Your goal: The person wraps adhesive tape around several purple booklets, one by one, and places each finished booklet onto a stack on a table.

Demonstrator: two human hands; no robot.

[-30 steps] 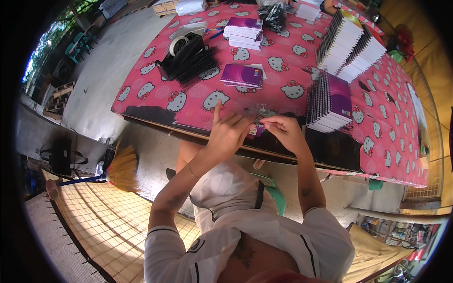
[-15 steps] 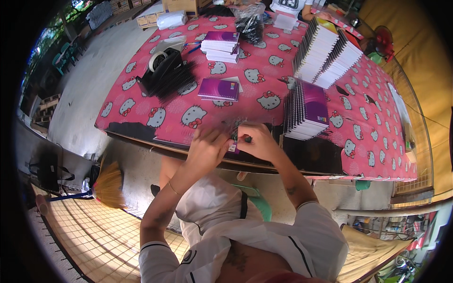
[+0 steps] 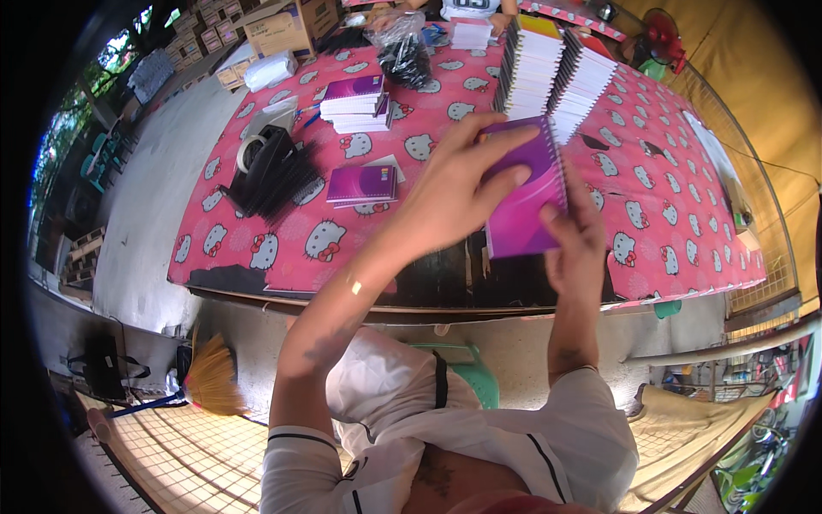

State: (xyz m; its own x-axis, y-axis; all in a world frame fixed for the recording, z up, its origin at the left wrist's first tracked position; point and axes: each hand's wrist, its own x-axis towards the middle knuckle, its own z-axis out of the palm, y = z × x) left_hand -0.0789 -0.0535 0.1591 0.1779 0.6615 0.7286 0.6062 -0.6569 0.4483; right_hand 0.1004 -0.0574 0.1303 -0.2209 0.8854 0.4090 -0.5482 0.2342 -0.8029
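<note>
A purple spiral notebook is held up over the table's front edge, its coil running down the right side. My left hand reaches across it from the left, thumb and fingers on the cover. Gripping its lower right edge is my right hand, thumb on the front. What lies behind the notebook is hidden, and I cannot tell if others are held with it. To the left, a few purple notebooks lie flat, with a taller notebook stack farther back.
A black tape dispenser stands beside a heap of black binding coils. Tall stacks of white-paged notebooks rise at the back right. A bag of black pieces sits at the back; another person's hand shows there.
Both hands have come up and right from the table edge, where they were pinched together over small things. They now grip a purple notebook. The view has shifted slightly.
</note>
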